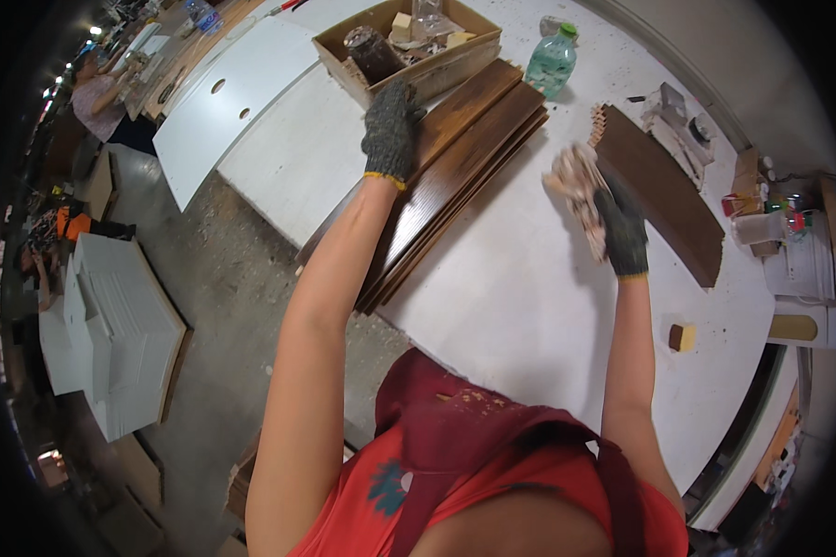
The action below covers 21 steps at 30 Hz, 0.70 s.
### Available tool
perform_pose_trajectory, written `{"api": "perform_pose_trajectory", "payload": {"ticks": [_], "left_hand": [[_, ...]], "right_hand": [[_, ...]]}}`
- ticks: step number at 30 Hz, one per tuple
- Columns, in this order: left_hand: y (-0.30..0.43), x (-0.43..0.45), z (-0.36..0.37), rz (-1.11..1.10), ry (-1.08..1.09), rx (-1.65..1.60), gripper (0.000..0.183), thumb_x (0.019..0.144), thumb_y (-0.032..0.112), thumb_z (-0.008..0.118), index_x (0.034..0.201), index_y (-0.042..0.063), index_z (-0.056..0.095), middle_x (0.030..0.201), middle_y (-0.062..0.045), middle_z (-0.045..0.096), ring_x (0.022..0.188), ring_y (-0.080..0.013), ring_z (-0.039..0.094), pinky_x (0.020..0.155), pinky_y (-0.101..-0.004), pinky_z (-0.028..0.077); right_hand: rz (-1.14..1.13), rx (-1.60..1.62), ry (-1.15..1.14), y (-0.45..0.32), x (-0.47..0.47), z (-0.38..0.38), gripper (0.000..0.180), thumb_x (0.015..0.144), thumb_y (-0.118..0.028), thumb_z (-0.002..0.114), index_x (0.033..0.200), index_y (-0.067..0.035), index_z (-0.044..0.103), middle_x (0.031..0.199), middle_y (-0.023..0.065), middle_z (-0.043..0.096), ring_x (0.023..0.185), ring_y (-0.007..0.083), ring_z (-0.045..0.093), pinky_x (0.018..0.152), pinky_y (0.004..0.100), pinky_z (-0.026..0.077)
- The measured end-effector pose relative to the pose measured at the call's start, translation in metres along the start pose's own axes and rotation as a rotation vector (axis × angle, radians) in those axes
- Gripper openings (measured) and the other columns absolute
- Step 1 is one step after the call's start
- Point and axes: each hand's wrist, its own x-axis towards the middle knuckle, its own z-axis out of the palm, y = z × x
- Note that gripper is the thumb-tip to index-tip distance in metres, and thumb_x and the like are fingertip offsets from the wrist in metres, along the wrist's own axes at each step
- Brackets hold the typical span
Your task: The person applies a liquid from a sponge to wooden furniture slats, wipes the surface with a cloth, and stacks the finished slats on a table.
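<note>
My left hand, in a dark grey knit glove, rests at the far left part of a stack of glossy brown wooden boards. Its fingers lie near the edge of a cardboard box; whether they grip a board cannot be made out. A stained, crumpled cloth is held in my gloved right hand, a little above the white table. That hand is apart from the stack, between it and a second pile of brown boards with notched ends.
The cardboard box holds a dark, stained cylinder and pale blocks. Beside it stands a green-capped bottle. A two-tone sponge block lies at right. White panels are stacked on the floor at left. Two other people are farther off.
</note>
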Motion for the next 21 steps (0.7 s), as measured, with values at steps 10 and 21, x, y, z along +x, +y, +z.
{"api": "perform_pose_trajectory", "payload": {"ticks": [10, 21], "left_hand": [[0.044, -0.024, -0.041, 0.229, -0.450, 0.145, 0.052, 0.086, 0.035, 0.060, 0.129, 0.008, 0.047, 0.135, -0.017, 0.042, 0.129, -0.0331, 0.034, 0.106, -0.0429, 0.027], [0.134, -0.163, -0.116, 0.143, -0.797, -0.369, 0.049, 0.084, 0.016, 0.062, 0.130, 0.009, 0.046, 0.136, -0.012, 0.044, 0.126, -0.0281, 0.040, 0.106, -0.0424, 0.030]], "right_hand": [[-0.072, -0.690, 0.148, 0.068, -0.249, -0.026, 0.035, 0.080, -0.009, 0.059, 0.115, -0.006, 0.057, 0.114, 0.0132, 0.059, 0.104, 0.0311, 0.055, 0.088, 0.0400, 0.043], [-0.181, -0.822, 0.273, 0.059, -0.265, -0.019, 0.027, 0.075, -0.009, 0.064, 0.102, -0.005, 0.063, 0.100, 0.0144, 0.063, 0.093, 0.0312, 0.060, 0.077, 0.0397, 0.047]]}}
